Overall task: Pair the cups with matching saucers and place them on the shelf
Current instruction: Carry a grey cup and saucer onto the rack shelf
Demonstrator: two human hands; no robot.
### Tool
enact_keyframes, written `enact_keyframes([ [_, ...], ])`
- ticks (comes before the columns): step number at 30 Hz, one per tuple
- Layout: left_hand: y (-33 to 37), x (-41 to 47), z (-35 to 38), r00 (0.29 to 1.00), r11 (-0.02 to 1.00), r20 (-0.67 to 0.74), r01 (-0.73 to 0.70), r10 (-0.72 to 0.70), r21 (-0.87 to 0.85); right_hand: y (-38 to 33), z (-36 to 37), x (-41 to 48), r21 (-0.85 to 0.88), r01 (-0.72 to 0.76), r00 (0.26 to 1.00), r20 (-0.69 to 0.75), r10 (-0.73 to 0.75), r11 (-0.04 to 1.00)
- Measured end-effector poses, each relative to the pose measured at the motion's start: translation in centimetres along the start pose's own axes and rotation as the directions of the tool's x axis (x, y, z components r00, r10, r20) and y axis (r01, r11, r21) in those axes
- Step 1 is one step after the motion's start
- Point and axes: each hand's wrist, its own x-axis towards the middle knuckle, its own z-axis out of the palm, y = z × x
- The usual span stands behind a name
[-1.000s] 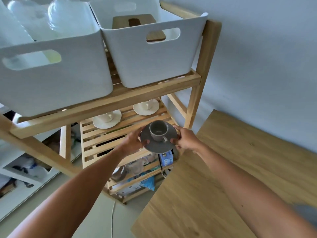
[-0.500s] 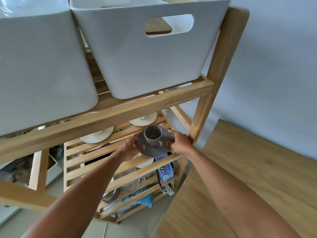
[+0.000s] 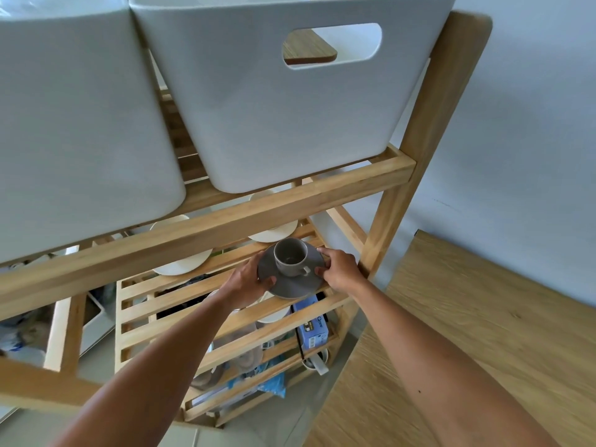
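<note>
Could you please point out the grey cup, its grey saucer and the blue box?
grey cup [image 3: 289,257]: head view, inner wall.
grey saucer [image 3: 292,287]: head view, near rim.
blue box [image 3: 312,329]: head view, front face.

Both bare forearms stretched forward and converging. Left grip [image 3: 246,280] curled, thumb up top, fingers tucked underneath. Right grip [image 3: 340,269] opposite, just across from left, thumb and fingertips pinched inward, wrist bent slightly.

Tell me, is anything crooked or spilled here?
Nothing stands out. The grey cup sits upright and empty on its grey saucer, held level by the left hand and right hand at the shelf.
</note>
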Motion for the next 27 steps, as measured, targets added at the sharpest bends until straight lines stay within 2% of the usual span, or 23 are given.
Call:
enact_keyframes([
  [5, 0.0, -0.1, 0.1, 0.999, 0.999, -0.029, 0.015, -0.014, 0.028, 0.2, 0.0, -0.8, 0.041, 0.006, 0.999, -0.037, -0.004, 0.999],
  [16, 0.6, -4.3, -1.1, 0.990, 0.990, -0.089, 0.121, -0.114, 0.079, 0.5, -1.8, -6.4, 0.061, 0.017, 0.999, 0.040, -0.020, 0.998],
  [27, 10.3, -11.5, -1.0, 0.986, 0.991, -0.096, -0.130, 0.133, 0.036, 2.5, -9.3, -17.3, 0.015, 0.103, 0.994, -0.034, -0.102, 0.995],
])
